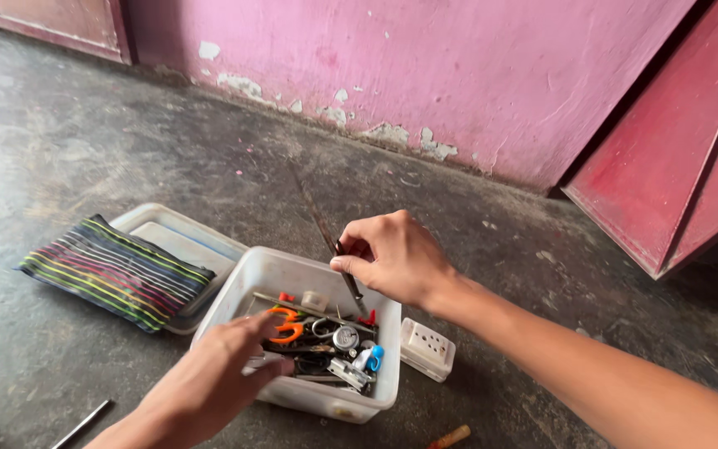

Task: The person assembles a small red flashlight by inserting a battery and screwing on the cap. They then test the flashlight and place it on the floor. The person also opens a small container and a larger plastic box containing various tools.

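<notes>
Tool box (276, 274), a white plastic tub with no lid on it, sits on the dark concrete floor (85, 150) near the pink wall (425, 58). It looks stiff but thin-walled, and with so much metal inside I judge it rather heavy for its size; it is best taken by the rim on two opposite sides, not by one corner. Its flat lid (178, 237) lies just beside it on the left, with a striped soft pouch (118, 270) resting on top. A small white block with holes (427, 347) stands close to the right wall of the tub. Inside are orange-handled scissors (286, 326), a round metal piece and other small tools, tangled together. The right hand (396, 258) pinches a thin dark metal tool (349, 278) between thumb and fingers above the tub; it seems light, rigid and maybe pointed. The left hand (209, 378) holds nothing, its fingers loosely extended toward the scissors.
</notes>
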